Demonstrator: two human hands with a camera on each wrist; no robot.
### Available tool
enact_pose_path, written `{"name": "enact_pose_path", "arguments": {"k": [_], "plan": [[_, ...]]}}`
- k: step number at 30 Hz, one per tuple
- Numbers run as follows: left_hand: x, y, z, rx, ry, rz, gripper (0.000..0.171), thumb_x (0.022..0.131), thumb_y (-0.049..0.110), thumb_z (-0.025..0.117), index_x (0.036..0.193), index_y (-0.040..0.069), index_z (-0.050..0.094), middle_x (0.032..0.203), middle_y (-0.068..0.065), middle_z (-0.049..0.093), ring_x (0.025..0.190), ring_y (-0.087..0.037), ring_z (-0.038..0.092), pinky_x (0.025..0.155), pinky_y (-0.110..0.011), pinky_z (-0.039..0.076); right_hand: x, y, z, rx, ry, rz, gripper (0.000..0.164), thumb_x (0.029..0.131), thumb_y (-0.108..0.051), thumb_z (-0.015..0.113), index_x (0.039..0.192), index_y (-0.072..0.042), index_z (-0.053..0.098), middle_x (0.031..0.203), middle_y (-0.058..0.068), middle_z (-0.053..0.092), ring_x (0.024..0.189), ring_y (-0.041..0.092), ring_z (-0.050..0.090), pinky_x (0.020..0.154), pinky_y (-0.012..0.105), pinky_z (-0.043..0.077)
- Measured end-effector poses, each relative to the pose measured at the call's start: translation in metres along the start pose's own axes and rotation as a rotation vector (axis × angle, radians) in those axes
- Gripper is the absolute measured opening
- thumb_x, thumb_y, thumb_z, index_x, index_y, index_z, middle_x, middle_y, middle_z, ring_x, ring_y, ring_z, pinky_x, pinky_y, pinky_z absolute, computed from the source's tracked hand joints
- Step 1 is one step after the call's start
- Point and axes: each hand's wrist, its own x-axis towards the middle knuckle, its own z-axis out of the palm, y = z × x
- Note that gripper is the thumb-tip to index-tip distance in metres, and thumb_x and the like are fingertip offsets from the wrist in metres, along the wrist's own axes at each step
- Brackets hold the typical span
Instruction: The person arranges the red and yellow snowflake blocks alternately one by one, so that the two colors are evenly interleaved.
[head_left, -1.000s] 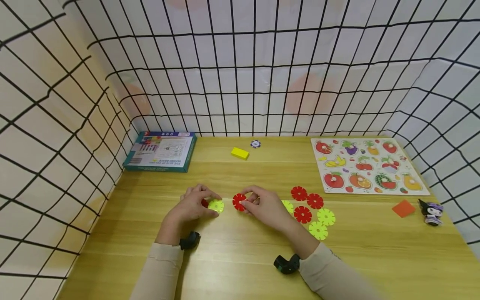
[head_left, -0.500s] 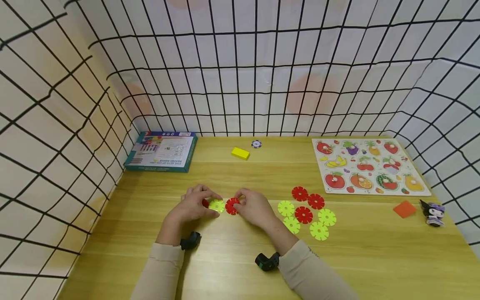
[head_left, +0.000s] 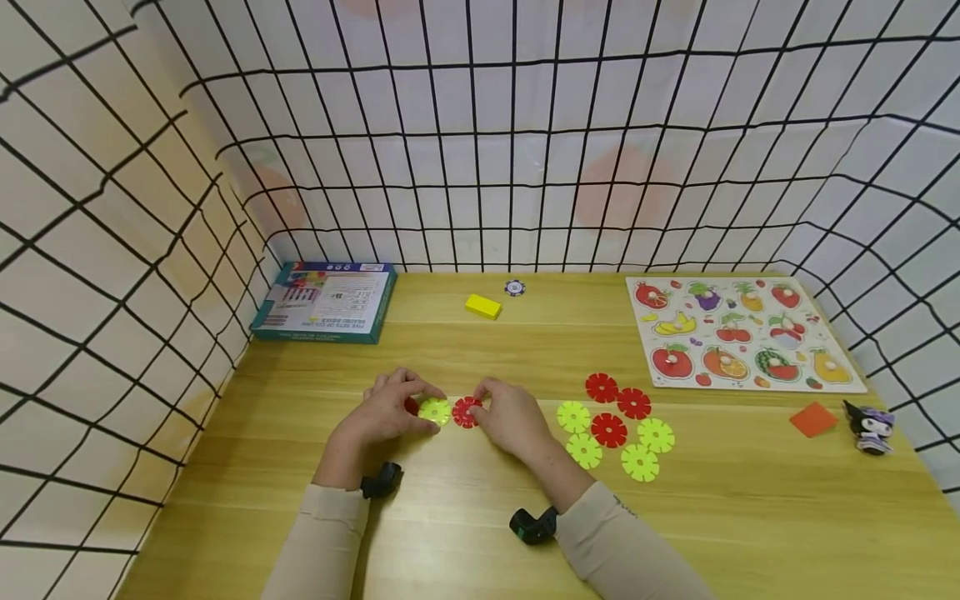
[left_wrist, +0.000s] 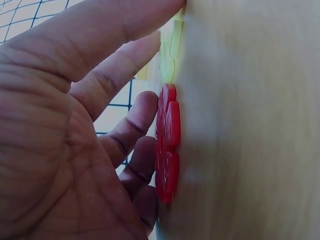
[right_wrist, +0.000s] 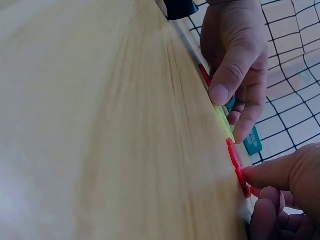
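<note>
My left hand (head_left: 392,407) spans a yellow-green notched plastic disc (head_left: 434,412), thumb on its near edge and index finger on its far edge. Under that palm lies a red notched disc (left_wrist: 168,145), mostly hidden from the head view. My right hand (head_left: 513,419) pinches another red notched disc (head_left: 465,412) between thumb and fingers, flat at the table and right beside the yellow-green one. In the right wrist view the red disc (right_wrist: 238,165) follows the yellow-green disc (right_wrist: 223,121) in a row.
Several loose red discs (head_left: 609,430) and yellow-green discs (head_left: 640,462) lie right of my right hand. Behind are a boxed set (head_left: 324,304), a yellow block (head_left: 483,307) and a poker chip (head_left: 515,287). A fruit puzzle board (head_left: 738,342), orange square (head_left: 813,419) and figurine (head_left: 872,427) lie right.
My right hand has moved left with the red disc, bringing it up beside the yellow-green disc, and has stayed there since half a second ago. My left hand keeps its place.
</note>
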Motion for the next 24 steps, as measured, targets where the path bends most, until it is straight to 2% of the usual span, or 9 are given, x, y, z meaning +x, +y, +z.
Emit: {"name": "enact_pose_path", "arguments": {"k": [6, 10, 16, 24], "plan": [[0.000, -0.002, 0.000, 0.011, 0.001, 0.008, 0.039, 0.069, 0.042, 0.079, 0.104, 0.046, 0.063, 0.103, 0.011, 0.043, 0.098, -0.018, 0.033, 0.077, -0.039, 0.025, 0.000, 0.001, -0.001, 0.032, -0.015, -0.004, 0.017, 0.085, -0.030, 0.066, 0.097, -0.018, 0.061, 0.053, -0.002, 0.049, 0.045, 0.013, 0.045, 0.042, 0.028, 0.036], [0.001, -0.003, 0.001, 0.009, 0.001, 0.016, 0.040, 0.069, 0.046, 0.078, 0.106, 0.046, 0.063, 0.103, 0.011, 0.043, 0.097, -0.018, 0.034, 0.077, -0.040, 0.025, -0.002, 0.002, -0.012, 0.092, -0.043, 0.006, 0.021, 0.087, -0.035, 0.063, 0.103, -0.021, 0.060, 0.059, -0.002, 0.050, 0.047, 0.013, 0.045, 0.044, 0.028, 0.035], [0.000, 0.001, 0.002, -0.004, 0.025, 0.027, 0.043, 0.067, 0.051, 0.077, 0.108, 0.046, 0.063, 0.102, 0.011, 0.045, 0.095, -0.017, 0.035, 0.078, -0.040, 0.024, -0.008, 0.010, -0.050, 0.150, 0.022, 0.016, 0.026, 0.087, -0.038, 0.062, 0.108, -0.023, 0.062, 0.065, 0.002, 0.051, 0.047, 0.017, 0.044, 0.043, 0.028, 0.033], [0.002, 0.014, 0.007, 0.045, 0.049, 0.062, 0.045, 0.067, 0.051, 0.077, 0.109, 0.040, 0.065, 0.111, 0.010, 0.047, 0.101, -0.019, 0.035, 0.084, -0.045, 0.025, -0.019, 0.052, -0.093, 0.146, 0.020, -0.010, 0.031, 0.087, -0.038, 0.062, 0.112, -0.019, 0.060, 0.067, 0.004, 0.049, 0.046, 0.019, 0.043, 0.042, 0.029, 0.035]]}}
